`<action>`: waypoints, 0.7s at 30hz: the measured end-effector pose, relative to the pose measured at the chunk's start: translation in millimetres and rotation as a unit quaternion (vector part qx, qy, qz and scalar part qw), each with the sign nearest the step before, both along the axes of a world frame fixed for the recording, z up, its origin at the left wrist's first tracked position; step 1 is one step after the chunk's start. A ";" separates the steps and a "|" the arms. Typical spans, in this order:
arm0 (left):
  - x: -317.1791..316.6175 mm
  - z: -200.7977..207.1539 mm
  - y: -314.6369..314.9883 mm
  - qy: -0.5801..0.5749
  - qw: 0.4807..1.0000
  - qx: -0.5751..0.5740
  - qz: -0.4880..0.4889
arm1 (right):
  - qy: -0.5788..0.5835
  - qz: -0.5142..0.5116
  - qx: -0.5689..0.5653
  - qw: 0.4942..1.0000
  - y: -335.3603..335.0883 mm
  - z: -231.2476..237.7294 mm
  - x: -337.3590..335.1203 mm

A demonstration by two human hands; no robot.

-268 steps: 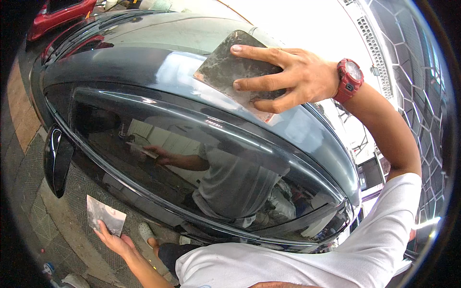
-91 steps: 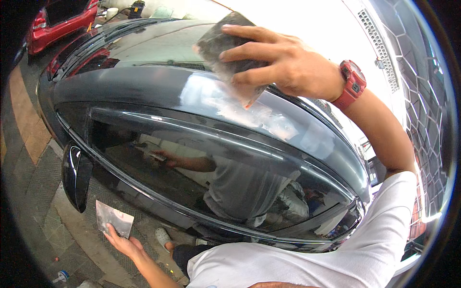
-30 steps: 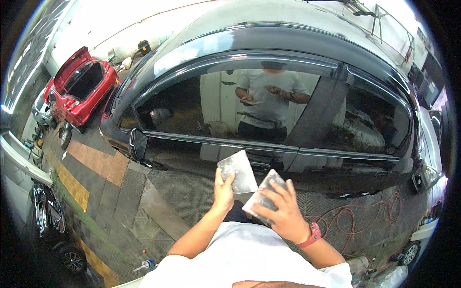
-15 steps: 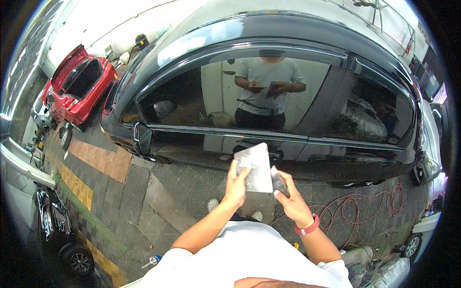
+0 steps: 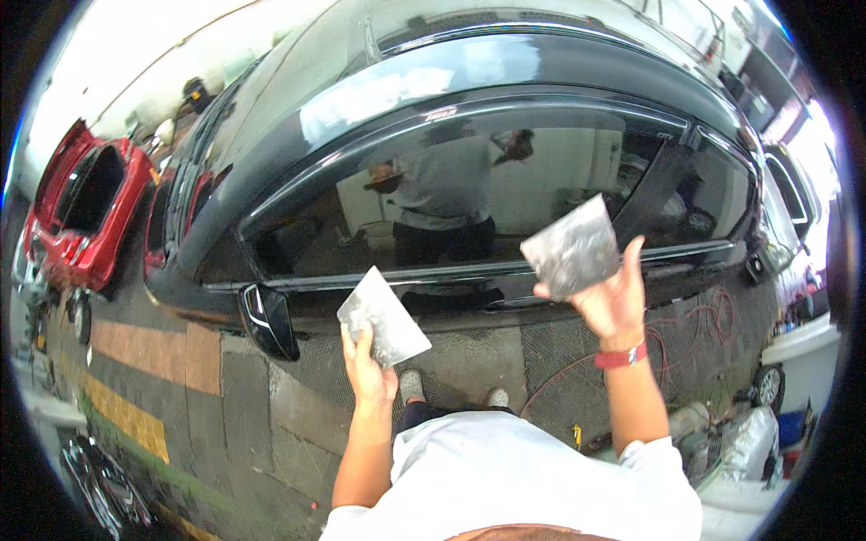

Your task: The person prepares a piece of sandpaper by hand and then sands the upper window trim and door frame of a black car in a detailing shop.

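My left hand (image 5: pixel 370 365) grips a stiff-looking whitish square sheet (image 5: pixel 386 320) with grey smudges, thumb across its near corner. To the right and farther forward, my right hand (image 5: pixel 613 302) is turned palm up and supports a second square sheet (image 5: pixel 570 251). That one is darker grey with a streaky, mottled face; my thumb sticks out clear of it, and the sheet hides most of the fingers. Both sheets are up in front of the side of a black car (image 5: pixel 334 216), apart from its dark window glass (image 5: pixel 532 171). What the sheets are made of I cannot tell.
The car's side mirror (image 5: pixel 268 320) juts out left of my left hand. A red car (image 5: pixel 90 212) with its rear raised stands at far left. A red hose (image 5: pixel 663 343) lies coiled on the matted floor (image 5: pixel 298 406). Plastic-wrapped items (image 5: pixel 749 442) sit at right.
My hands have moved apart, the left one leftward, the right one rightward and forward. The dark piece at my right hand now shows as a broad sheet. The view has shifted.
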State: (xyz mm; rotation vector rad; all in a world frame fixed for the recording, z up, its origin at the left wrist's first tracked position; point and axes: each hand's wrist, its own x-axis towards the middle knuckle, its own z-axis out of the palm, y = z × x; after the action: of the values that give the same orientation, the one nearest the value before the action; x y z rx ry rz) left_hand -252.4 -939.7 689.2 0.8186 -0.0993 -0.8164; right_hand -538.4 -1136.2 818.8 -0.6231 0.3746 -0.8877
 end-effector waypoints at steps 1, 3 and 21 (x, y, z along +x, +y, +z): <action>15.6 0.0 4.9 0.002 1.000 0.015 -0.012 | -0.002 -0.007 -0.037 0.999 -6.7 20.0 15.9; 41.5 -6.3 10.5 -0.008 0.999 0.028 -0.035 | 0.032 -0.041 -0.210 0.976 -23.6 46.7 42.2; 119.7 26.9 -25.9 -0.050 0.987 -0.001 -0.150 | 0.481 -0.189 -0.852 0.081 -129.2 139.1 189.4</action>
State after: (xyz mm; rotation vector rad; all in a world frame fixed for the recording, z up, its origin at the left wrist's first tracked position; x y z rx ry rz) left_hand -132.8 -965.7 716.0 0.8540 -0.3186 -1.0567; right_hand -349.0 -1265.4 957.9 -3.7319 0.4765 -0.8278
